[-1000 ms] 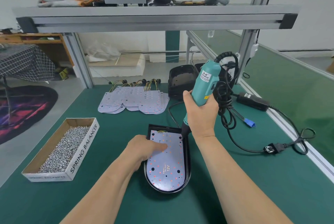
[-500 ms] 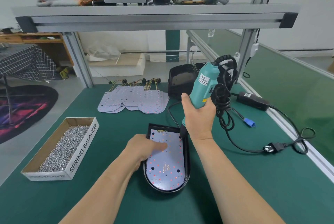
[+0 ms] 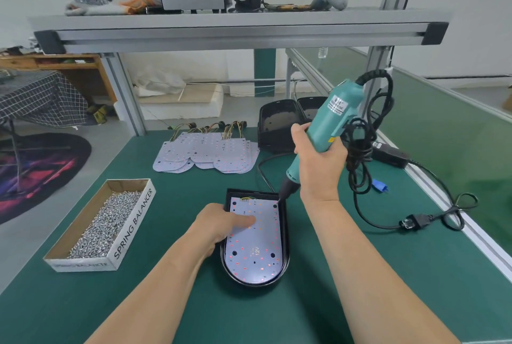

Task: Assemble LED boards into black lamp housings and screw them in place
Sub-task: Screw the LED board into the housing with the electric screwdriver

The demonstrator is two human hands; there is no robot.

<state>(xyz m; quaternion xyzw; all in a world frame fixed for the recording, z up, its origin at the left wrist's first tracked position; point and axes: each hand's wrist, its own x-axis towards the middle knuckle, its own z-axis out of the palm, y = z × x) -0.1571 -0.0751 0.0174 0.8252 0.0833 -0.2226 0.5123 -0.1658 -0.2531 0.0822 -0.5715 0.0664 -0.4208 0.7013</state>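
Green-matted surface [image 3: 360,274] under an aluminium-framed shelf [image 3: 238,26]. Right grip [image 3: 318,160] wrapped round a teal screwdriver [image 3: 329,121], which is tilted with its bit down at the 1 o'clock corner of the LED board [image 3: 255,255]; contact with a screw cannot be told. Left grip [image 3: 221,221] rests on the board, index finger straight and pressing its upper middle; other fingers unclear. Board lies inside a black housing [image 3: 286,232] mid-surface, rounded end at 6 o'clock. Coiled cable [image 3: 360,155] hangs just beside the driver at 3 o'clock, plug [image 3: 412,223] farther out. Box [image 3: 133,227] of screws [image 3: 102,227] at 9 o'clock, well apart. Spare boards [image 3: 205,152] at 12, spare housings [image 3: 277,121] at 1.
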